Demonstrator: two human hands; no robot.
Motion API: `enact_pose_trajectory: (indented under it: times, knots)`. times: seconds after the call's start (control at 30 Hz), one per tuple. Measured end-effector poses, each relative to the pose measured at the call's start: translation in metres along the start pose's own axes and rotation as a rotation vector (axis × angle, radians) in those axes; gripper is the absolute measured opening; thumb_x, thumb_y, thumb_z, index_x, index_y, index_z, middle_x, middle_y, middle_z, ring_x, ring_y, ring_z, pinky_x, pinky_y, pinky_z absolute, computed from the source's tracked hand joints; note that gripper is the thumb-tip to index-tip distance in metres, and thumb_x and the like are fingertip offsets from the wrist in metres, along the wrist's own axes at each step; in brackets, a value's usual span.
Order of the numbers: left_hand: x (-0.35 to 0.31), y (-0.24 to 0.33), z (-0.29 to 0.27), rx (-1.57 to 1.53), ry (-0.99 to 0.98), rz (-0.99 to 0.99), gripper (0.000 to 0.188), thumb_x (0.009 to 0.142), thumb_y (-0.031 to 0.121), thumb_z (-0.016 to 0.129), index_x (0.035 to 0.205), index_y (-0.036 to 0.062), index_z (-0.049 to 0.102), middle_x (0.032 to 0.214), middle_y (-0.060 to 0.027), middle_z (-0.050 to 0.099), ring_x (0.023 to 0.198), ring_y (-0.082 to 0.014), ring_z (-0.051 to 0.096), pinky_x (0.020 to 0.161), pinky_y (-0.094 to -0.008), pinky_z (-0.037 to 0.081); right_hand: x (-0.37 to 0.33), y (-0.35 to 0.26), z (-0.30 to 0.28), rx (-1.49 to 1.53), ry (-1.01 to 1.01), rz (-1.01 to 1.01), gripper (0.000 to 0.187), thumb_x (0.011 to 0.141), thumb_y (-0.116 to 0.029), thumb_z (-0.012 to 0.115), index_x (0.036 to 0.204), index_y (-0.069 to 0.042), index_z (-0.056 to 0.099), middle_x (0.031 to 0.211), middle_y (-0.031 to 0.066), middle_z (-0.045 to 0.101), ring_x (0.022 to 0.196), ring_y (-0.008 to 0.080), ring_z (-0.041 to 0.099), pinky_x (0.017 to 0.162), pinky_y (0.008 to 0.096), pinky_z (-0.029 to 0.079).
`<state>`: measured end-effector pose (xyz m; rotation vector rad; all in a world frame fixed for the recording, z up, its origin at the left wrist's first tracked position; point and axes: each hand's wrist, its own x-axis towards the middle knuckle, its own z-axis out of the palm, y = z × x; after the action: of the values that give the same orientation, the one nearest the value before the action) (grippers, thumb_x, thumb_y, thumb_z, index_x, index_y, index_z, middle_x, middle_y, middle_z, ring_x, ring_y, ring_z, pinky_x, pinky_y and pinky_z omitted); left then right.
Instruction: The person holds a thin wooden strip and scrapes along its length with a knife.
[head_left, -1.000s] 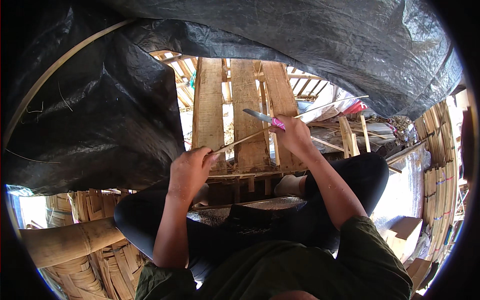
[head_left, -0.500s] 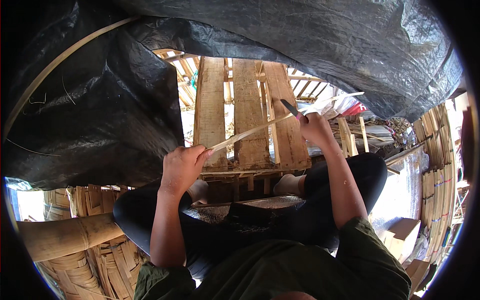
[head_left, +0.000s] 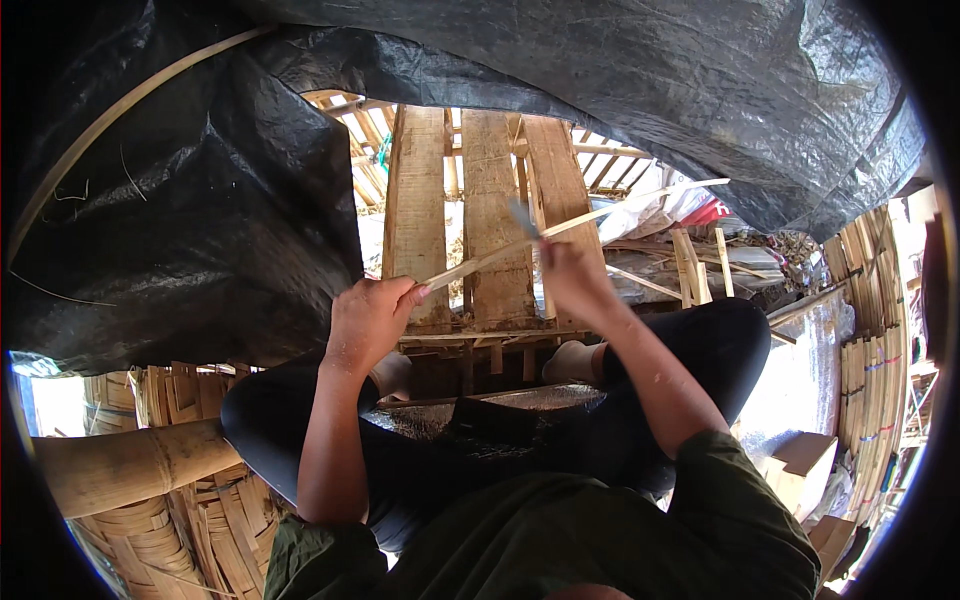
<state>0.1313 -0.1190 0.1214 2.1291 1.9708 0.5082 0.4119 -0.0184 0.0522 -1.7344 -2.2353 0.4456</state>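
Gripping the lower end of a pale, thin strip (head_left: 630,203), the left hand (head_left: 368,318) has its thumb along it; the right hand (head_left: 575,280) is curled around a knife (head_left: 523,218), its blurred blade at the strip's middle, contact unclear. The strip slants up rightward across three wooden boards (head_left: 415,200), its far end overlapping a red-and-white sack (head_left: 706,213). Folded legs (head_left: 690,350) flank the boards' near ends. Black sheeting (head_left: 640,60) hangs overhead and leftward, hiding much beyond. Outward lie a thick bamboo pole (head_left: 140,470) at left, a cardboard box (head_left: 803,463) and bundled slats (head_left: 868,400) at right.
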Motion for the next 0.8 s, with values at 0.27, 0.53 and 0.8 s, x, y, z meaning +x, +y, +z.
enact_pose_trajectory:
  times: [0.27, 0.53, 0.8]
  knots:
    - [0.002, -0.006, 0.012, -0.033, -0.033, -0.058, 0.034, 0.095, 0.039, 0.06, 0.078, 0.0102, 0.066, 0.067, -0.0129, 0.062, 0.071, -0.0355, 0.064, 0.065, -0.0454, 0.051, 0.022, 0.011, -0.002, -0.092, 0.009, 0.162, 0.045, 0.102, -0.032, 0.042, 0.087, 0.003, 0.065, 0.065, 0.0195, 0.066, 0.058, 0.035, 0.069, 0.05, 0.0447, 0.056]
    - [0.006, -0.016, 0.021, -0.055, -0.118, -0.109, 0.026, 0.095, 0.032, 0.061, 0.084, 0.0105, 0.072, 0.07, -0.0135, 0.065, 0.069, -0.0349, 0.065, 0.064, -0.0425, 0.049, -0.005, -0.042, 0.0, 0.235, -0.211, -0.049, 0.041, 0.101, -0.029, 0.046, 0.091, 0.004, 0.066, 0.077, 0.0266, 0.067, 0.071, 0.0446, 0.067, 0.062, 0.0515, 0.055]
    - [0.008, -0.021, -0.013, -0.111, -0.226, -0.206, 0.023, 0.094, 0.029, 0.061, 0.086, 0.0109, 0.071, 0.073, -0.016, 0.064, 0.075, -0.0377, 0.064, 0.068, -0.0458, 0.05, 0.029, 0.029, -0.016, 0.178, 0.323, -0.105, 0.032, 0.099, -0.021, 0.054, 0.087, 0.007, 0.064, 0.083, 0.0289, 0.064, 0.075, 0.0461, 0.064, 0.068, 0.0507, 0.052]
